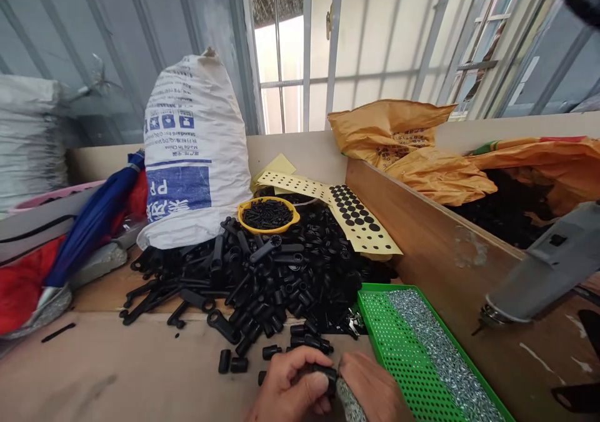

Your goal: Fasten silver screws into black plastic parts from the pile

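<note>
Between the thumb and fingers of my left hand is a short black plastic cylinder, held low in the view near the table's front. Close against its right end is my right hand, its fingers curled in and their tips mostly hidden. Under that hand shows a grey speckled patch that I cannot make out. Several loose black cylinders lie just left of my hands. Behind them spreads a big heap of black plastic parts, with ring-ended levers and short tubes among them.
A green perforated tray of small metal screws stands right of my hands. Behind the heap are a yellow basket of small black parts, a white sack and yellow sticker sheets. A grey power screwdriver is at right, beyond a wooden board.
</note>
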Available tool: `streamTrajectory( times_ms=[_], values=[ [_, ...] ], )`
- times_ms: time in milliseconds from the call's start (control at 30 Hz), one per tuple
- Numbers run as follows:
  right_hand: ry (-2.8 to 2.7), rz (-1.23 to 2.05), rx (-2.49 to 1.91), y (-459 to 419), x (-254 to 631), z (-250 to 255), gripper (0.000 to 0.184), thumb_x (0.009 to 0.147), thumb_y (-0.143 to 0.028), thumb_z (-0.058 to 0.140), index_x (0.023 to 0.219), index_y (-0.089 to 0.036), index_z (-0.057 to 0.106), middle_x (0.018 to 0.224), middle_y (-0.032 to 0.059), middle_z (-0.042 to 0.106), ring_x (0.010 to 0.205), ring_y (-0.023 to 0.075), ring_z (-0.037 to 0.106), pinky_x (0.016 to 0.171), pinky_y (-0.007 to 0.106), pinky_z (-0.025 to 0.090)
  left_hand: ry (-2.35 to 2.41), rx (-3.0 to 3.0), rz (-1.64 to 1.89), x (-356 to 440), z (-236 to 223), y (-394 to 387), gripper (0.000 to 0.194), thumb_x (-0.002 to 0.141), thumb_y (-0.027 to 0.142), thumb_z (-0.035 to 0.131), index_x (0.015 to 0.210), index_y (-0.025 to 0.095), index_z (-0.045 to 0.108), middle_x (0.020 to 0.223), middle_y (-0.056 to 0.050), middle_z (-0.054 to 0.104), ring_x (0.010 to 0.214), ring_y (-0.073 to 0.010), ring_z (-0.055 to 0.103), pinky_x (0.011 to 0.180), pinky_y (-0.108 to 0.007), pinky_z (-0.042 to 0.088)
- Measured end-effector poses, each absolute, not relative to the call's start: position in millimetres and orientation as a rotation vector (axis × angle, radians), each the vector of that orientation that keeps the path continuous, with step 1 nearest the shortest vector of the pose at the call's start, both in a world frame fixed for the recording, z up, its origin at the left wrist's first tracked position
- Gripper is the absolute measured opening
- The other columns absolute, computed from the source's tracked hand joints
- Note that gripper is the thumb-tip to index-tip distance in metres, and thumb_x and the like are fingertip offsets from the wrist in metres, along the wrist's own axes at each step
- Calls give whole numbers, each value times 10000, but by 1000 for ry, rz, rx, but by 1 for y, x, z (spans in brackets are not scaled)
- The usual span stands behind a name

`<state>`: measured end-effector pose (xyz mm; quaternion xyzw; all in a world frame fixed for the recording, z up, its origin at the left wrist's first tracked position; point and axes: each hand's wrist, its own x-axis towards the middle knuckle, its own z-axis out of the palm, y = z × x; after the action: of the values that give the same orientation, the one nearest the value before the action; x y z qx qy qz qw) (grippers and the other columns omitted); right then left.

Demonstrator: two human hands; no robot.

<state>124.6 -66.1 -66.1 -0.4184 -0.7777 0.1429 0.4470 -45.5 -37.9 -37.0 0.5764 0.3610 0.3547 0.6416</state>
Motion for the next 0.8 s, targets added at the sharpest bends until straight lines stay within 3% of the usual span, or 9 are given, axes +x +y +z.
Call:
streamTrajectory(
  times_ms=[167,367,567,800],
  values=[
    [-2008,77,-830,-68,127,-54,338,954,-293,258,782,-182,527,691,30,479,631,177,464,583,313,339,786,997,823,-36,-28,-42,472,600,507,773,821,106,659,531,-3,606,422,-88,536,447,-183,424],
    [-1919,481,-938,-65,121,-46,270,947,-245,267,822,-221,506,651,-4,493,591,154,522,561,264,403,782,924,825,-41,-18,-40,458,599,483,783,824,101,668,560,-12,624,445,-85,556,463,-181,437],
    [-1933,530,-894,-56,118,-52,225,908,-257,334,939,-195,548,761,47,592,692,183,587,603,277,449,875,1045,810,-48,-21,-32,437,657,478,739,883,110,673,578,0,598,510,-90,549,552,-208,459],
    [-1756,956,-1053,-58,115,-56,245,916,-303,328,801,-205,522,690,12,567,613,159,545,558,243,432,923,1660,900,-53,-22,-25,191,824,245,558,924,137,679,747,-43,658,697,-148,592,670,-241,467]
  ],
)
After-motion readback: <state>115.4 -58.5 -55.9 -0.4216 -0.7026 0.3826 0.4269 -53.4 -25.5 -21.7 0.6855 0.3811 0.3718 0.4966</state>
